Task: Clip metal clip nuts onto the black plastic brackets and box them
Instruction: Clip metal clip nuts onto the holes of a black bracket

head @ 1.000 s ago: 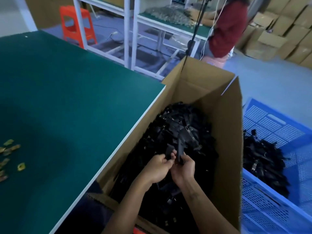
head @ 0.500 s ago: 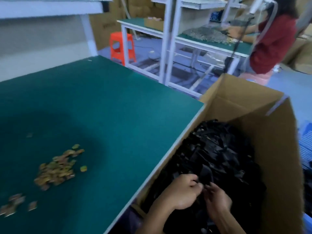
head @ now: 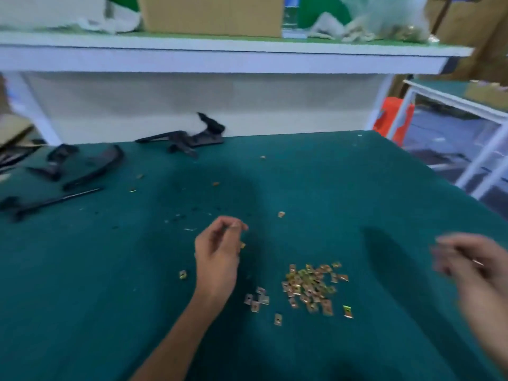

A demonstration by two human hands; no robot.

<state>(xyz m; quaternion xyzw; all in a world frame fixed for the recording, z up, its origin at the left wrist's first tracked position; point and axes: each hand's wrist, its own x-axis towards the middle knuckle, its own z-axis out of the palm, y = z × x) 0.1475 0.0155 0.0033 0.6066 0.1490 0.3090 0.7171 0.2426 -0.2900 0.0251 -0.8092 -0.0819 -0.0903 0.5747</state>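
Observation:
A pile of small gold metal clip nuts [head: 310, 287] lies on the green table [head: 343, 188], with a smaller group [head: 257, 298] and single ones scattered around it. Several black plastic brackets [head: 88, 166] lie at the far left, and another bracket [head: 192, 138] sits at the back edge. My left hand [head: 217, 257] hovers left of the pile, fingers loosely curled, and I see nothing in it. At the right edge my right hand [head: 472, 265] is blurred by motion, with its fingers loosely spread and nothing visible in them.
A white shelf [head: 220, 59] spans the back above the table and carries a cardboard box [head: 211, 15] and bags. An orange stool [head: 393, 119] and a white table frame [head: 483, 149] stand beyond the right edge.
The view has swung left from the cardboard box of black brackets to the table. Both hands have left the box and now hover over the table near the clip nuts.

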